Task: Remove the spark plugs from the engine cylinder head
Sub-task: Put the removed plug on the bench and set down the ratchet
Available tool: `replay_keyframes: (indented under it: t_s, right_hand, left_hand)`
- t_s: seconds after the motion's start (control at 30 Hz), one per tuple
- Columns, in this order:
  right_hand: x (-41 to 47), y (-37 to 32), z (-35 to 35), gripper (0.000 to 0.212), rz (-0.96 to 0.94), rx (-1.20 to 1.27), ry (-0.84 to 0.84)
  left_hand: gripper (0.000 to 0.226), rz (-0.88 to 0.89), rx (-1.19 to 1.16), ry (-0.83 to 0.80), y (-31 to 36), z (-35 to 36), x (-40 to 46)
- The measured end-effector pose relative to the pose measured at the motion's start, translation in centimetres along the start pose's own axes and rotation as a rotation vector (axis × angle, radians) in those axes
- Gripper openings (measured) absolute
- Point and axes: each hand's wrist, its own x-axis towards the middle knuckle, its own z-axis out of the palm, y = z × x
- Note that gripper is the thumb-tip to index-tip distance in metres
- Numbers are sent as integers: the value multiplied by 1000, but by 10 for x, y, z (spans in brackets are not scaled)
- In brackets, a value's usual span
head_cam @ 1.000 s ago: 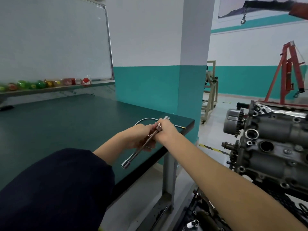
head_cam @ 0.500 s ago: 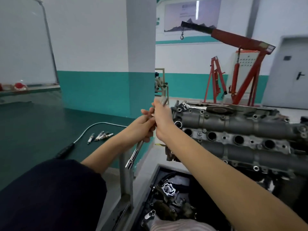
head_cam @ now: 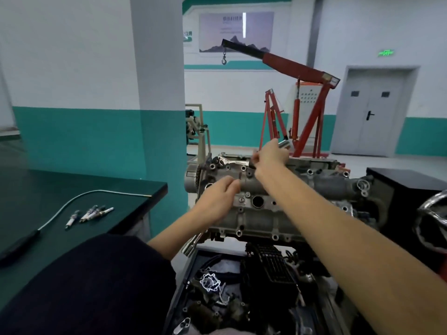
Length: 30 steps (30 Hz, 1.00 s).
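Now both hands work over the cylinder head (head_cam: 254, 213) — the right hand (head_cam: 271, 154) grips the wrench (head_cam: 283, 143) at its top end, the left hand (head_cam: 221, 197) curls round its lower shaft. Removed spark plugs (head_cam: 90, 213) lie on the counter (head_cam: 60, 194) at nine o'clock. Judging by this, the socket needs seating in an open plug well (head_cam: 257, 201) next.

Even, diffuse indoor light, moderately bright; source outside view. White vertical glare streak on wall poster (head_cam: 235, 32), upper centre. Soft, weak shadows; dark pockets in parts bin (head_cam: 242, 298), bottom centre. Specular highlights on chrome ring (head_cam: 433, 213), right edge. Motion blur on right hand (head_cam: 271, 154) and left hand (head_cam: 221, 197). Wide-angle distortion: verticals bow at left and right edges. Overall softness, compression smear.
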Motion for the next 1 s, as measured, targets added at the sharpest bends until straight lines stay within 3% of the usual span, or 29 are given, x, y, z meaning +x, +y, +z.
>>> replay_keyframes:
  t_s: [0.03,0.1,0.2,0.33,0.47,0.67,0.77,0.9,1.0]
  right_hand:
    - [16,-12,-7,15,-10,-45,-7]
    - [38,-22,-18,20,-103,-462,-122]
    - [56,-9,-24,28,-449,-1168,-394]
    - [64,10,-21,23,-865,-1694,-517]
    - [65,20,-13,26,-894,-1862,-600]
    - [68,17,-6,47,-866,-2092,-649]
    - [68,13,-7,39,-826,-2134,-665]
    - [64,9,-18,16,-870,-2062,-590]
    - [54,-1,-7,16,-868,-1770,-536]
  left_hand:
    - [27,-42,-37,-11,-6,1,-1]
    - [28,-171,-214,-7,-17,-4,2]
    - [30,-329,-482,-31,-17,-16,19]
    - [16,-437,-682,-129,-12,-24,34]
    - [19,-416,-737,-93,-17,-29,42]
    - [25,-321,-356,-57,-28,-43,37]
    - [27,-306,-279,-53,-37,-59,35]
    - [17,-406,-365,-62,-49,-84,31]
    - [17,-520,-512,-5,-57,-109,26]
